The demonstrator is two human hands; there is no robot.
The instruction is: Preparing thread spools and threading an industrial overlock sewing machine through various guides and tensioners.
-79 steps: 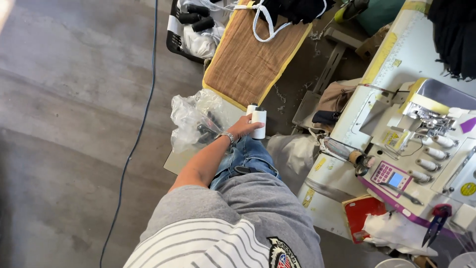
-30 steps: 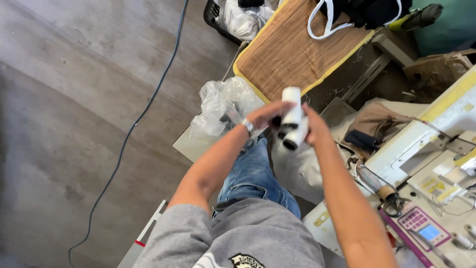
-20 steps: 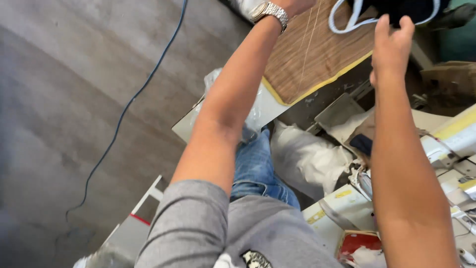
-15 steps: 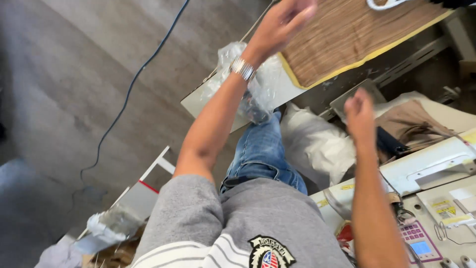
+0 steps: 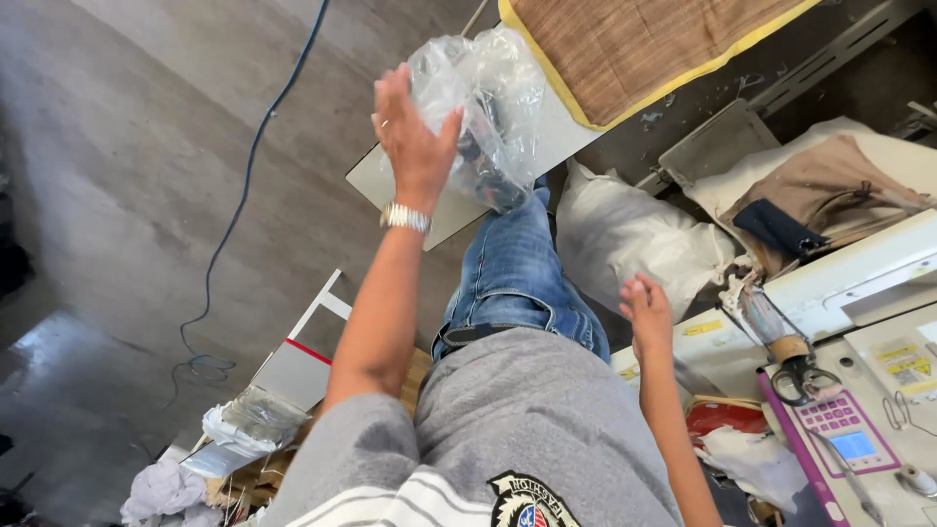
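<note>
The left hand (image 5: 415,132), at about 11 o'clock in the view, has its grip spread wide, fingers and thumb pressed against a crumpled clear plastic bag (image 5: 483,112) with dark items inside; whether it truly clasps the bag I cannot tell. The bag sits over the corner of a pale desk (image 5: 390,181). The right hand (image 5: 646,310), toward 3 o'clock, hangs loosely half-curled and holds nothing, just above the jeans-clad knee (image 5: 512,278). A white stuffed sack (image 5: 625,234) lies just beyond it, and a woven brown mat (image 5: 625,44) at 1 o'clock. Half a second ago the left hand was raised higher over the mat's edge; now it is on the bag.
</note>
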